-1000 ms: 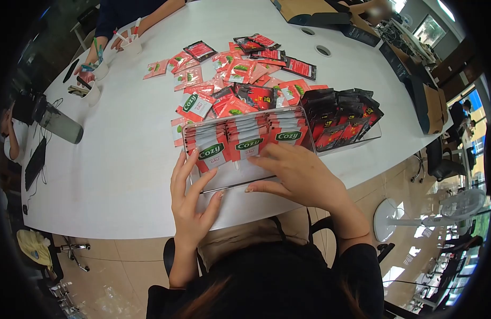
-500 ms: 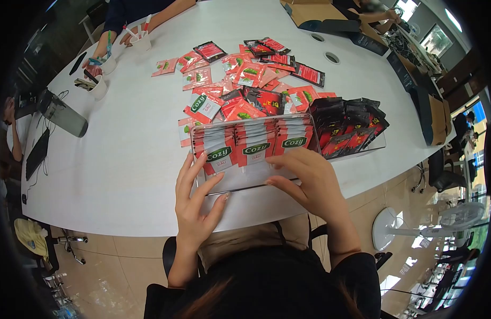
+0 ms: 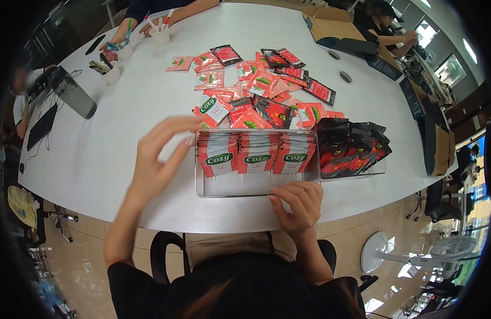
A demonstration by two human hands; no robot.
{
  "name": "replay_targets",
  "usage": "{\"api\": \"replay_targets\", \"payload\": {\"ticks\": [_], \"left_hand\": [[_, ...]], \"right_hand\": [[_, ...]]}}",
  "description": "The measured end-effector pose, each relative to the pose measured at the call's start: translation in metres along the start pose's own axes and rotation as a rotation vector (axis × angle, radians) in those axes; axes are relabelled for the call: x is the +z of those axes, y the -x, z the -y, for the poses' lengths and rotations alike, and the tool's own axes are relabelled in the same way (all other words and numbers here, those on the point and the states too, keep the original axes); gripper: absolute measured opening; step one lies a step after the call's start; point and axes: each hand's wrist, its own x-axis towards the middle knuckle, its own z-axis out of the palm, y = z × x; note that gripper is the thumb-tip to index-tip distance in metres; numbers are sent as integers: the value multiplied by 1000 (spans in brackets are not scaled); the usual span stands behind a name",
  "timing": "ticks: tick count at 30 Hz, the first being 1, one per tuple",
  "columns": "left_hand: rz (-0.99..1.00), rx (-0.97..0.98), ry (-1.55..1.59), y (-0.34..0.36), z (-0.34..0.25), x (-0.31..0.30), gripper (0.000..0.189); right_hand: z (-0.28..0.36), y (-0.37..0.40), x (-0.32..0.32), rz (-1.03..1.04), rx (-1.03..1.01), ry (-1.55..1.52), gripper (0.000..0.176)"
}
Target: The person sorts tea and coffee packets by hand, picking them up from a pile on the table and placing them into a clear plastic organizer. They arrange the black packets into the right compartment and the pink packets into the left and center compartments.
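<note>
A clear plastic box [image 3: 229,190] on the table holds three upright stacks of red and white Cozy tea sachets [image 3: 258,159]. My right hand [image 3: 298,208] is at its front right, fingers curled, with thumb and fingertips on the front rim. Slightly blurred, my left hand [image 3: 163,154] hovers left of the box with its fingers stretched out and nothing in them. Its fingertips come close to the box's back left corner and a loose Cozy sachet [image 3: 213,109]. Behind the box lies a loose pile of red sachets [image 3: 262,83] and black sachets [image 3: 273,111].
A second clear box [image 3: 377,169] on the right holds black and red sachets [image 3: 349,146]. On the left are a bottle [image 3: 72,93] and cups with pens [image 3: 111,74]. Another person's hand [image 3: 115,49] is at the far left. Open cardboard boxes [image 3: 333,26] line the far right.
My left hand has left the front left of the box, moving left and up. My right hand has drawn back from the sachets to the front rim. The view has shifted slightly.
</note>
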Motion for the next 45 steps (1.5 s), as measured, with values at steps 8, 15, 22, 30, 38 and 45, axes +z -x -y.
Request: {"api": "replay_targets", "payload": {"ticks": [8, 15, 22, 30, 38, 45], "left_hand": [[568, 26, -83, -111, 96, 49, 41], [856, -204, -92, -157, 103, 78, 53], [806, -228, -153, -182, 88, 69, 43], [900, -213, -172, -176, 79, 100, 45], [940, 49, -170, -190, 84, 127, 53], [1125, 87, -315, -194, 63, 142, 62]], "right_hand": [[0, 2, 1, -43, -2, -6, 18], [-2, 3, -3, -13, 4, -32, 20], [-4, 4, -3, -16, 0, -77, 21], [-5, 3, -4, -30, -16, -90, 23], [-4, 3, -5, -20, 14, -124, 18], [-6, 3, -5, -7, 10, -139, 17]]}}
